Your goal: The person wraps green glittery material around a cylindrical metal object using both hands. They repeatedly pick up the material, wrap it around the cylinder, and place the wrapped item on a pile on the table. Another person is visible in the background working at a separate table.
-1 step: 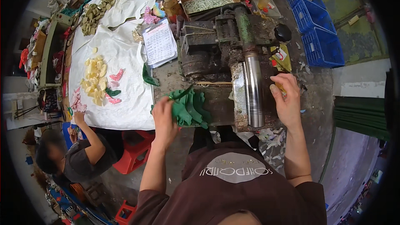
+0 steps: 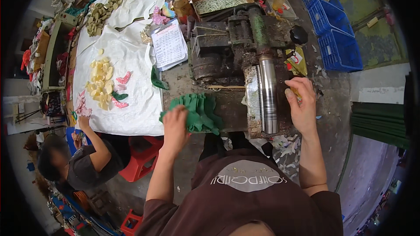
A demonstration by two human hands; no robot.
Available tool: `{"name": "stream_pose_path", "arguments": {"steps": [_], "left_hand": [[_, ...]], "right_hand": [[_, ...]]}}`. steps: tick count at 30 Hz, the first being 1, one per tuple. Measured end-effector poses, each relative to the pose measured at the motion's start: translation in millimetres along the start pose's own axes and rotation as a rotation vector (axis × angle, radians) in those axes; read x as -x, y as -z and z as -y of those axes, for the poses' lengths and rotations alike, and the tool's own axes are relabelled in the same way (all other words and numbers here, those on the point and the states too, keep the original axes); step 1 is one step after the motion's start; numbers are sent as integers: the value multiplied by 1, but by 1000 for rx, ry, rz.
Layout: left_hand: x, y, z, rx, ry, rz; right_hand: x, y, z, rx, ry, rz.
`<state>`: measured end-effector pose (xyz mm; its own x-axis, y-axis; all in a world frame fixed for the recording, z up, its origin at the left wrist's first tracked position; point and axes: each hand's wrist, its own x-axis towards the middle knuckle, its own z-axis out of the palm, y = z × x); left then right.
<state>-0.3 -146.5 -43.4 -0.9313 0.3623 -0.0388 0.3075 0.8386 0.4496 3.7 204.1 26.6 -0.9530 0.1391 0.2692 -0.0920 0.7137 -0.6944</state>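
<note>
A pile of green, wavy-edged flat pieces (image 2: 199, 111) lies on the bench in front of me, left of the machine. My left hand (image 2: 175, 126) is at the pile's left end, its bent fingers closed on a green piece there. To the right, my right hand (image 2: 302, 107) hovers beside the machine's shiny steel roller (image 2: 267, 96), apart from it. Its thumb stands away from the bent fingers, with nothing visible between them. A toothed, whitish-edged bar (image 2: 253, 100) runs along the roller's left side. The old, greasy machine (image 2: 218, 50) fills the bench behind.
On a white sheet (image 2: 138, 113) at left lie cream pieces (image 2: 100, 83), pink pieces (image 2: 124, 78) and olive pieces (image 2: 103, 15). A clipboard with paper (image 2: 169, 46) lies by the machine. Blue crates (image 2: 339, 50) stand at right. Another person (image 2: 89, 166) sits at lower left, hands at pink pieces.
The dark green piece that stuck out from my left hand over the pile no longer shows. That hand has moved slightly down and right, onto the pile's end. My right hand stays nearly in place.
</note>
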Motion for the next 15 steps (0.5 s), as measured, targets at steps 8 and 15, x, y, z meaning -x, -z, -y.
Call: {"name": "stream_pose_path", "arguments": {"steps": [8,15], "left_hand": [[-23,26,-38,640,10,219],[-49,10,-144,1865,-70,54]], "right_hand": [[7,-20,43,-217,189,138],[13,-54,75,-62,295,-151]]}}
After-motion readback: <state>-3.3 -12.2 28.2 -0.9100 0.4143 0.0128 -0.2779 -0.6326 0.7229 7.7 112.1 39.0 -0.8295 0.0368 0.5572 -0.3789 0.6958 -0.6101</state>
